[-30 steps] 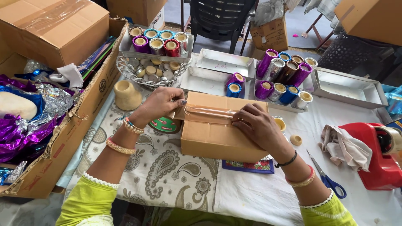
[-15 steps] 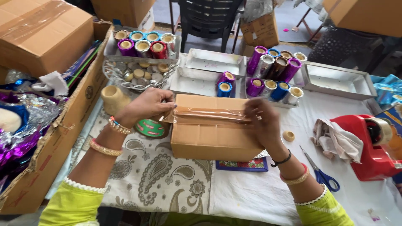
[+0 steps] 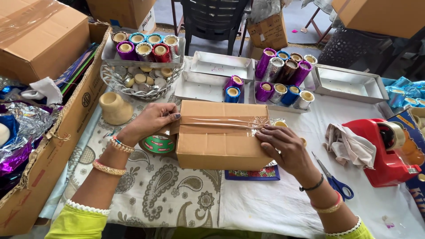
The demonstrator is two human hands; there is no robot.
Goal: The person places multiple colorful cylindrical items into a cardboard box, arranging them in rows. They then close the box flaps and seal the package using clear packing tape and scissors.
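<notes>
Brown cardboard box (image 3: 219, 135) sits at centre frame on the paisley-cloth surface (image 3: 168, 194), clear tape strip (image 3: 221, 124) across its closed flaps. Left hand (image 3: 152, 119) curls around the left end, pinching the tape down the side; right hand (image 3: 283, 146) lies flat, fingers spread on the right end. Recommend firm outward smoothing, box braced, no wrinkles
</notes>
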